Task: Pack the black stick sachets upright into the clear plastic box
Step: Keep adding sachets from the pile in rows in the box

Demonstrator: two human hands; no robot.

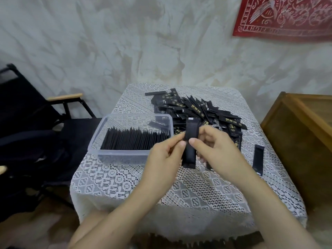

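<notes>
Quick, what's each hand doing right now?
Left hand: pinching the black stick sachets.
Right hand: pinching the same sachets.

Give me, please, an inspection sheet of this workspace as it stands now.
Surface: table under a white lace cloth.
Job's things: clear box at the left, holding an upright row of sachets; one loose sachet tilted near its far side; pile of sachets beyond the hands.
Clutter: lone sachet lying apart at the right.
Hands: left hand and right hand both pinch the held sachets; their count is unclear.
Cables: nothing seen.
Surroundings: black chair at the left, wooden crate at the right, red cloth on the wall.
</notes>
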